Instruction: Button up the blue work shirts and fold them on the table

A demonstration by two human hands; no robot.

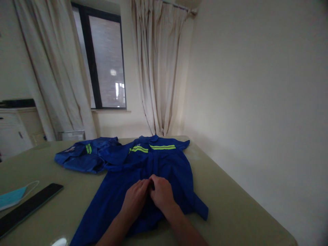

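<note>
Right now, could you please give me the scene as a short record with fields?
Left hand: fingers bent, low on the blue jacket
Right hand: beside the left, fingertips together; grip hidden
Jacket: spread out, collar at the far end, yellow-green chest stripes
Left of jacket: bunched blue garment
Near left: light-blue mask, long black flat object
Surface: greenish table
Behind: window, pale curtains

Left hand (136,195): bare; rounded back, knuckles showing;
Right hand (163,192): bare; broad back;
Left forearm (114,228): bare, widening from the wrist;
Right forearm (183,223): bare, likewise tapered
</note>
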